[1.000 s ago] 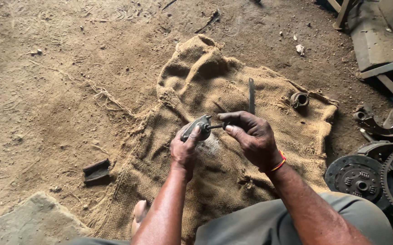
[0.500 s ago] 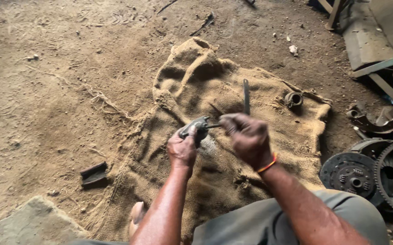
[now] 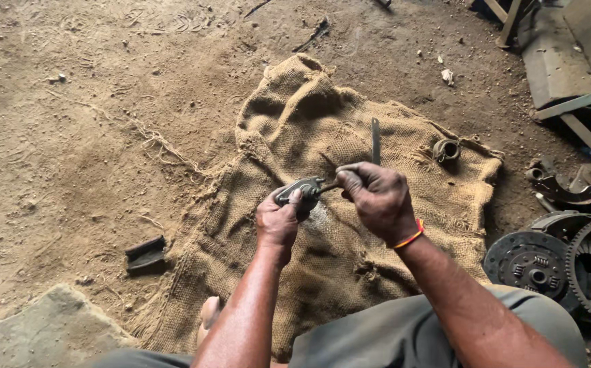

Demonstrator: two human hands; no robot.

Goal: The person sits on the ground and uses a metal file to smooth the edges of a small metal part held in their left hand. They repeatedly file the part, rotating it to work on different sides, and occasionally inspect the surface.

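Observation:
My left hand (image 3: 278,221) grips a small grey metal part (image 3: 300,189) above a brown burlap sack (image 3: 350,136) spread on the dirt floor. My right hand (image 3: 377,197) is closed around a thin metal rod (image 3: 328,185) whose tip meets the part. Just beyond my right hand a flat dark metal bar (image 3: 375,140) lies on the sack. A pale patch of dust (image 3: 319,218) marks the burlap under the part.
A short metal ring (image 3: 446,150) sits on the sack's right side. Clutch discs (image 3: 530,262) and other greasy metal parts (image 3: 582,184) are piled at the right. A dark metal block (image 3: 146,254) lies on the dirt at the left, a stone slab (image 3: 43,334) at bottom left.
My right hand has turned and shifted slightly on the rod, now angled up toward the part. My left hand keeps its hold on the part.

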